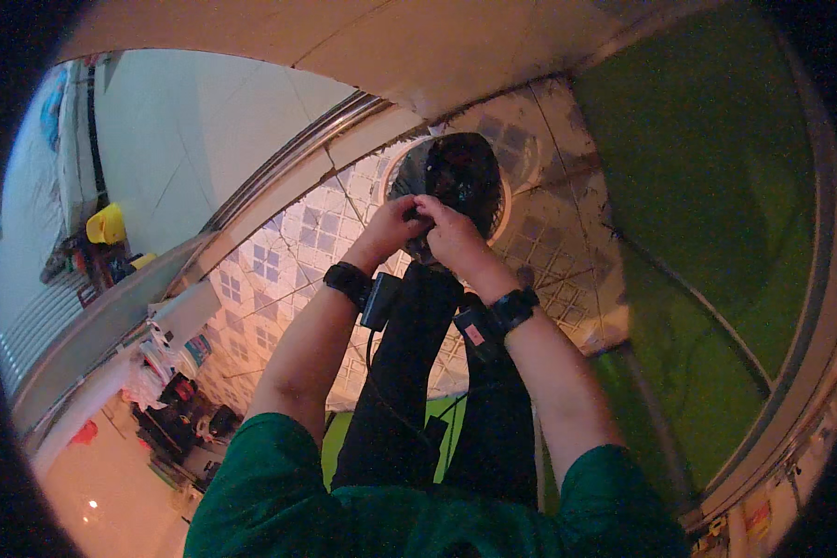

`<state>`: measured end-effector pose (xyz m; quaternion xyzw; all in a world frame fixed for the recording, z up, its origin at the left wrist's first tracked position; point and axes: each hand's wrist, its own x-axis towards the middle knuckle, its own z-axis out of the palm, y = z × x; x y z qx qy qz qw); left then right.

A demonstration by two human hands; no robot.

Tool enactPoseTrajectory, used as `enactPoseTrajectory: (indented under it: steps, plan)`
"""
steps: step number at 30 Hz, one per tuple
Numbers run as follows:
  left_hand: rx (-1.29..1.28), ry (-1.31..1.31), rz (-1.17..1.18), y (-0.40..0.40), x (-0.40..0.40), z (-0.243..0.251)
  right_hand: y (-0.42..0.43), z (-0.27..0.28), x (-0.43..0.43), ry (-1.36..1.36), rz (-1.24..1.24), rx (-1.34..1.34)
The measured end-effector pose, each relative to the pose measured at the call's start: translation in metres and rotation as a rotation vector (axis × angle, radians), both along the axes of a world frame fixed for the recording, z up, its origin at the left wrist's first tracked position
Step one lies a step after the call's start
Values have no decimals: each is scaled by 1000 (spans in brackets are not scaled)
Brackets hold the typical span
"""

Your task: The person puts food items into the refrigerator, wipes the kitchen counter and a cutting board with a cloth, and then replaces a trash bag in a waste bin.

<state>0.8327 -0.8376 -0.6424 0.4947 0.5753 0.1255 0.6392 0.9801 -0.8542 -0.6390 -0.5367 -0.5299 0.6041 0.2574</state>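
Before me on the tiled floor stands a round, light-rimmed basket or bin (506,209), with a dark, glossy lining that looks like a black plastic bag (464,167). Over its near side, my left hand (389,229) and my right hand (453,234) meet with curled fingers, the fingertips touching or nearly so. Whether they pinch something small or the bag's edge cannot be made out. Black straps with small dark boxes sit on both wrists, and a cable hangs from the left one. What lies inside the bin is too dark to tell.
Patterned tiles (300,244) surround the bin. Green flooring or matting (697,181) lies to the right. A metal track (300,153) runs along a raised edge at the left. Beyond it is a yellow object (106,224). Assorted items (181,411) crowd the lower left.
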Motion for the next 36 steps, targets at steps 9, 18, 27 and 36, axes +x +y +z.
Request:
enactPoseTrajectory:
  steps: [9, 18, 27, 36]
  plan:
    - [196, 222, -170, 9, -9, 7, 21, -21, 39, -613, 75, 348]
    - [278, 214, -216, 25, -1, 23, 3, -29, -7, -239, 42, -8]
    - [410, 260, -358, 37, 29, 37, 2, -89, -9, 77, -53, 142]
    - [470, 196, -370, 37, 44, 59, 8, -43, 24, 171, 60, 201]
